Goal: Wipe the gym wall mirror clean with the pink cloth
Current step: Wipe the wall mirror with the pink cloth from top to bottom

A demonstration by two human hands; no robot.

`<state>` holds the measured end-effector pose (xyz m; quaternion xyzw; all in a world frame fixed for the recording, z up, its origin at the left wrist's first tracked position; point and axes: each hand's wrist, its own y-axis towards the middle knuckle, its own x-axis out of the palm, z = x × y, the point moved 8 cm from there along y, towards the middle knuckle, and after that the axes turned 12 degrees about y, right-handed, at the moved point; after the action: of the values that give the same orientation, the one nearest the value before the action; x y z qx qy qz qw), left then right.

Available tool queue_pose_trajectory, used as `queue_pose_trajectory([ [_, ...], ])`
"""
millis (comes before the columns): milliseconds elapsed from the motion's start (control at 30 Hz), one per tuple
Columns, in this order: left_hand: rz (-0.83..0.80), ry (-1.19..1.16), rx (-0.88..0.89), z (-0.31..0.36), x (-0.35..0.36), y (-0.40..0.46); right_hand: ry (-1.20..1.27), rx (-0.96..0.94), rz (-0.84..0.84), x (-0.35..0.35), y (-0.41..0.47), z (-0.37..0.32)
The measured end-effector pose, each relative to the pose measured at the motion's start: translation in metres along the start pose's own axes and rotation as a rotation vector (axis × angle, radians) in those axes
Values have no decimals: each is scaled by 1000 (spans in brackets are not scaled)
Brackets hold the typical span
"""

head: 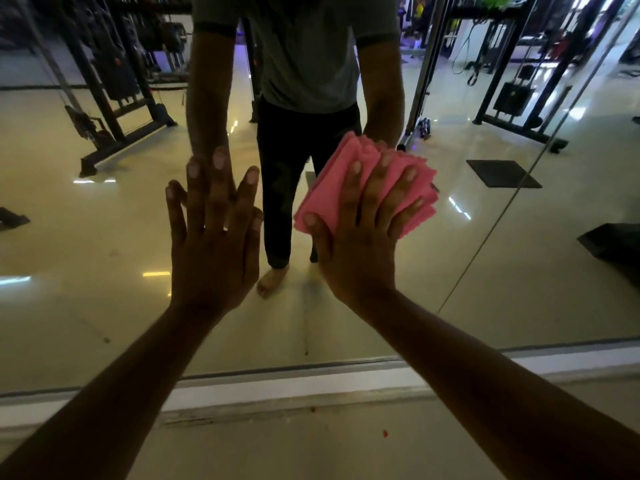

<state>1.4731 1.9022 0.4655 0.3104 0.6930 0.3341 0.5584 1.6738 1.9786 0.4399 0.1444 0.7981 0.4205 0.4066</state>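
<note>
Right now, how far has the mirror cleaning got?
It is under way. The right hand presses the folded pink cloth flat against the mirror, fingers spread over it, while the left hand rests open on the glass. How much is already wiped cannot be told; a few small specks show low on the glass near the bottom edge, so at least that part remains.

dim, floor glare, soft, edges warped
</note>
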Motion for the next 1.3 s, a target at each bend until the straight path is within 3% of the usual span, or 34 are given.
queue_pose_trajectory([
  [200, 8, -4, 21, -4, -7, -2, -115, -437, -183, 2, -32, 33],
  [267, 22, 3, 14, -11, -13, -3, -87, -403, -174, -12, -22, 31],
  [400, 14, 43, -17, -37, -14, -8, 25, -166, 23, -8, 19, -28],
  [500, -21, 37, 34, -51, -9, -21, 65, -381, -97, 29, -9, -70],
  [567, -46, 30, 50, -63, -7, -32, 23, -482, -177, 38, -36, -55],
  [700, -37, 37, 61, -100, -10, -41, -59, -252, -108, 18, -27, -26],
  [800, 30, 46, 57, -129, -16, -32, -10, 14, 70, 24, 6, -75],
  [867, 49, 45, 95, -139, -17, -27, 22, -96, 23, 49, 6, -125],
  [967, 38, 40, 177, -153, -15, -29, 13, -441, -222, 92, -56, -145],
  [1033, 49, 41, 210, -164, -17, -30, -57, -385, -244, 88, -80, -110],
  [1100, 78, 32, 211, -180, -20, -31, -86, -178, -147, 69, -68, -94],
  [1200, 110, 49, 196, -196, -19, -31, -68, 39, 35, 63, -11, -128],
  [1300, 103, 18, 187, -198, -17, -31, -17, -144, -38, 91, -6, -184],
])
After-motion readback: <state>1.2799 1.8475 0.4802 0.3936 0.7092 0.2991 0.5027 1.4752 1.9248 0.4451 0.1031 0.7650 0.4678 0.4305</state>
